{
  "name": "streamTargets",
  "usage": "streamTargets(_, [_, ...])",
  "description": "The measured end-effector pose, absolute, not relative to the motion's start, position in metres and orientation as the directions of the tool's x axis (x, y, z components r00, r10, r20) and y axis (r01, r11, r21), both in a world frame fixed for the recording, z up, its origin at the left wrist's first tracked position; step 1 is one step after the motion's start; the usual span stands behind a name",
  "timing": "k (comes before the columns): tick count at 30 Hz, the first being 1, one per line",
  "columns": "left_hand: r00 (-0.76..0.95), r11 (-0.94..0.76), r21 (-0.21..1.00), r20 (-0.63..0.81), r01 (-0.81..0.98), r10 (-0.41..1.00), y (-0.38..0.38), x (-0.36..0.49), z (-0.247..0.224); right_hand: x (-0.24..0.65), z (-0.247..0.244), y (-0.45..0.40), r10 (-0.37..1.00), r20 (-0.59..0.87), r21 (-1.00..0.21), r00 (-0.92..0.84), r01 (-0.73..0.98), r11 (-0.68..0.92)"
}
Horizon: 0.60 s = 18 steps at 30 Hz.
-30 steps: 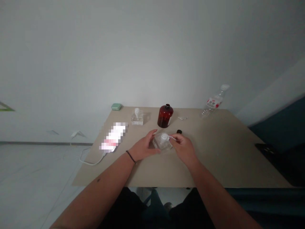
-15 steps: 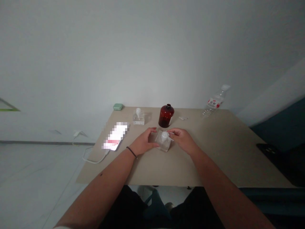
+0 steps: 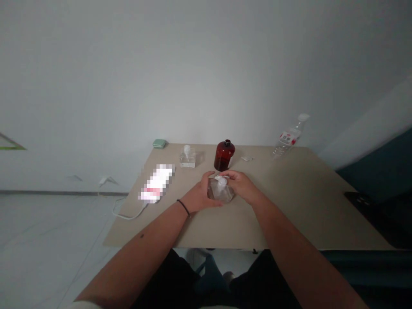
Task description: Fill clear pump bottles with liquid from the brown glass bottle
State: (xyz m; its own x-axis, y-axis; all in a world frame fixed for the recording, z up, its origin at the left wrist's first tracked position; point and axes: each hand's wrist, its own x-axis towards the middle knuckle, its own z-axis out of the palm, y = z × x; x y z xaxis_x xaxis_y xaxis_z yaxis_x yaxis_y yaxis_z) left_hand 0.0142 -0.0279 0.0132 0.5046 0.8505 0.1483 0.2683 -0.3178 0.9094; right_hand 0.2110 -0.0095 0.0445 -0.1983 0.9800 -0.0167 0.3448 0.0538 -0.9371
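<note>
A squat clear glass bottle [image 3: 222, 195] with a white ball-shaped top [image 3: 222, 182] stands on the table in front of me. My left hand [image 3: 206, 193] is closed round its left side, thumb at the near edge and fingers at the far edge. At the bottle's neck, my right hand [image 3: 240, 183] pinches a thin white strip [image 3: 219, 177]; its exact kind is too small to make out. Just behind the hands stands a dark red-brown bottle [image 3: 224, 156] with an uncapped mouth. A similar clear bottle with a white ball top [image 3: 187, 158] stands farther left.
A lit phone [image 3: 157, 183] with a white cable [image 3: 130, 218] lies on the left of the table [image 3: 289, 206]. A green case [image 3: 159, 143] sits at the back left corner. Crumpled white scraps [image 3: 247, 159] and a clear plastic bottle [image 3: 289, 138] are at the back right, near the wall.
My left hand has moved right and closed onto the glass bottle. My right hand has shifted slightly left, and the white strip now lies across the far side of the ball top.
</note>
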Motion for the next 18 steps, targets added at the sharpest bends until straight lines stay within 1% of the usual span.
streamTargets(3, [0.42, -0.343, 0.909, 0.222, 0.236, 0.88, -0.023, 0.009, 0.009, 0.213, 0.047, -0.01, 0.983, -0.014, -0.933, -0.183, 0.355, 0.053])
streamTargets(5, [0.332, -0.364, 0.87, 0.254, 0.331, 0.909, -0.021, 0.004, 0.008, 0.216, 0.048, -0.015, 0.99, 0.0, -0.928, -0.142, 0.368, 0.053])
streamTargets(6, [0.33, -0.365, 0.851, 0.245, 0.377, 0.911, -0.02, 0.002, 0.008, 0.218, 0.048, -0.019, 0.993, 0.008, -0.924, -0.115, 0.378, 0.051])
streamTargets(8, [0.372, -0.393, 0.828, 0.245, 0.399, 0.895, -0.02, 0.0, 0.01, 0.221, 0.048, -0.026, 0.998, 0.023, -0.912, -0.051, 0.408, 0.041])
streamTargets(11, [0.469, -0.417, 0.852, 0.242, 0.316, 0.849, -0.025, 0.002, 0.013, 0.219, 0.048, -0.032, 0.999, 0.03, -0.893, 0.02, 0.449, 0.018])
streamTargets(13, [0.517, -0.395, 0.88, 0.215, 0.266, 0.828, -0.029, 0.008, 0.015, 0.215, 0.047, -0.03, 0.999, 0.028, -0.896, 0.026, 0.443, 0.014])
streamTargets(16, [0.447, -0.352, 0.87, 0.178, 0.345, 0.877, -0.035, 0.018, 0.018, 0.209, 0.047, -0.021, 1.0, -0.003, -0.925, -0.01, 0.381, 0.001])
streamTargets(18, [0.37, -0.321, 0.857, 0.169, 0.404, 0.914, -0.037, 0.023, 0.02, 0.205, 0.047, -0.014, 0.997, -0.06, -0.953, -0.045, 0.3, -0.044])
